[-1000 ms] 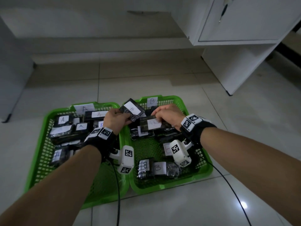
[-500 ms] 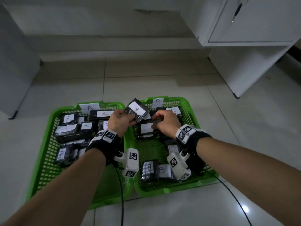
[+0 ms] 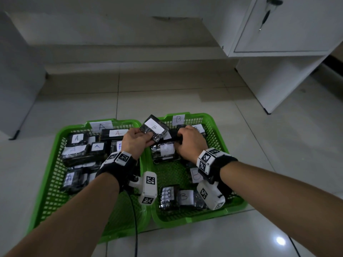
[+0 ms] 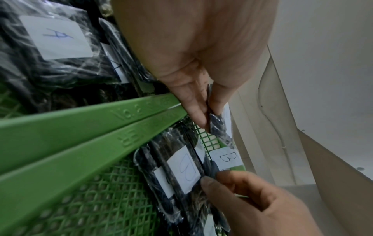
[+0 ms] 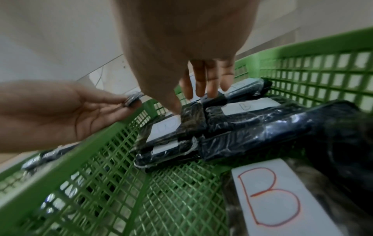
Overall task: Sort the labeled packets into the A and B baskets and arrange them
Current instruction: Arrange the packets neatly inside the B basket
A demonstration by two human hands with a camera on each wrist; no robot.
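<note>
Two green baskets sit side by side on the floor: basket A on the left and basket B on the right, each with several dark labelled packets inside. My left hand pinches a B packet by its edge above the seam between the baskets; the left wrist view shows the same pinch on this packet. My right hand reaches into the far end of basket B. Its fingers curl over a dark packet there, with the thumb on the near side.
A white cabinet stands at the back right and a grey panel at the left. Cables trail from the wrist cameras across the tiled floor. More B packets lie at the near end of basket B.
My right hand has slid from the labelled packet in mid basket B to the packets farther back. My left hand still holds the B packet in about the same place.
</note>
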